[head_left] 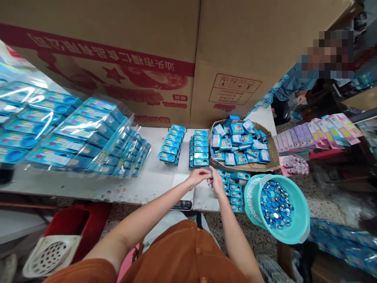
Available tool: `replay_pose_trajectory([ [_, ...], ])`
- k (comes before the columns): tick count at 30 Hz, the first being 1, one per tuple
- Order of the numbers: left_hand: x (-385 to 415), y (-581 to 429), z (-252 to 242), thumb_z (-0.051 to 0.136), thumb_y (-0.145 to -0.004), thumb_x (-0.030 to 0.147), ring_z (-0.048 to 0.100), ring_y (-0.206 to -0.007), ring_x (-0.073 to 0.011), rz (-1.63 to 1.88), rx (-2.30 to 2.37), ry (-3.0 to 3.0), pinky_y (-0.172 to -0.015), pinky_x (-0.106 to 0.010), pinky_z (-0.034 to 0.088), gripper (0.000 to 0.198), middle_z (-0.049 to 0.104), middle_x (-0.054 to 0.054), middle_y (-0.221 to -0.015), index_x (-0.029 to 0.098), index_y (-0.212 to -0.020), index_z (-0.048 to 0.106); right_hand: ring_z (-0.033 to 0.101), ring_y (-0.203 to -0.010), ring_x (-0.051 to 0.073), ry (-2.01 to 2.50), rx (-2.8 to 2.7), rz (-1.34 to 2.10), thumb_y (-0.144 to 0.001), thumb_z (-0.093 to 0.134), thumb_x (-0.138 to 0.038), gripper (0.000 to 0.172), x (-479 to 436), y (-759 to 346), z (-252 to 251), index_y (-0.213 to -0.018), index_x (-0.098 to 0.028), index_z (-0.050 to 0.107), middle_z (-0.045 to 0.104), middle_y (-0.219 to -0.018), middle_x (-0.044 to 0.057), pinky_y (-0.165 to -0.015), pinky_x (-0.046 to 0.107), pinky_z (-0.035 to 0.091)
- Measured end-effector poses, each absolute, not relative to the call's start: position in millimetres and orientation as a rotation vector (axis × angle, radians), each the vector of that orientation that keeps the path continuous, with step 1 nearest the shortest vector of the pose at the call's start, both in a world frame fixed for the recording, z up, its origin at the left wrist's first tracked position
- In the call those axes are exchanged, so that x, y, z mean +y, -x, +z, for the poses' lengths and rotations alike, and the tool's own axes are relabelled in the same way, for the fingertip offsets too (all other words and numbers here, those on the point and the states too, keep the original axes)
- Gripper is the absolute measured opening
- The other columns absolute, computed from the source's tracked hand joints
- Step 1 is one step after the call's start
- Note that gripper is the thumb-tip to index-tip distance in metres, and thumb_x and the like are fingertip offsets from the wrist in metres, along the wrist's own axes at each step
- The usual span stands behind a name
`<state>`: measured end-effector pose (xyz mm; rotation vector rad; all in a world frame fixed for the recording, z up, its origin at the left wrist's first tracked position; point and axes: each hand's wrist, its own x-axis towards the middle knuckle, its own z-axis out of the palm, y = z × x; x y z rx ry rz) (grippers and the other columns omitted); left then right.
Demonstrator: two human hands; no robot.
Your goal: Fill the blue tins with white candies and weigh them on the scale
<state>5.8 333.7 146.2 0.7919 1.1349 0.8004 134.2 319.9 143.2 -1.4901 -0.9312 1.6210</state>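
The fingers of the left hand and of the right hand are closed narrow on one small item, pinched between both hands. It is too small to tell its kind. The item is held above the near edge of the worktop, left of the teal basin.

A row of blue boxes lies just left of the basin, under the right hand. The basin holds blue round pieces. Behind the basin stands a cardboard tray of loose boxes. Two box stacks stand behind and left of the basin. Bagged packs lie well to its left.
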Motion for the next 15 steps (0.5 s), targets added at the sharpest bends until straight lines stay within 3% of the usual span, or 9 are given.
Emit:
replay_pose_trajectory([
  [6, 370, 12, 145, 0.058, -0.082, 0.024, 0.060, -0.089, -0.0192, 0.884, 1.542, -1.652, -0.083, -0.035, 0.048, 0.012, 0.068, -0.006, -0.094, 0.019, -0.088, 0.067, 0.035, -0.034, 0.006, 1.650, -0.653, 1.521, -0.077, 0.043, -0.073, 0.069, 318, -145, 142, -0.114, -0.017, 0.055, 0.047, -0.046, -0.008, -0.036, 0.020, 0.020],
  [10, 389, 19, 143, 0.048, -0.085, 0.015, 0.056, -0.093, -0.0209, 0.508, 1.471, -2.234, -0.084, -0.035, 0.044, 0.018, 0.066, -0.007, -0.091, 0.019, -0.086, 0.066, 0.035, -0.034, 0.006, 1.698, -0.626, 1.514, -0.074, 0.046, -0.074, 0.065, 307, -160, 137, -0.098, -0.015, 0.060, 0.047, -0.046, -0.006, -0.036, 0.020, 0.021],
  [15, 383, 19, 137, 0.043, -0.089, 0.023, 0.051, -0.098, -0.0251, 0.328, 1.370, -2.523, -0.083, -0.040, 0.039, 0.024, 0.063, -0.010, -0.096, 0.019, -0.094, 0.066, 0.036, -0.035, 0.006, 1.696, -0.621, 1.477, -0.074, 0.047, -0.075, 0.062, 294, -171, 129, -0.088, -0.016, 0.062, 0.047, -0.047, -0.006, -0.037, 0.020, 0.021],
])
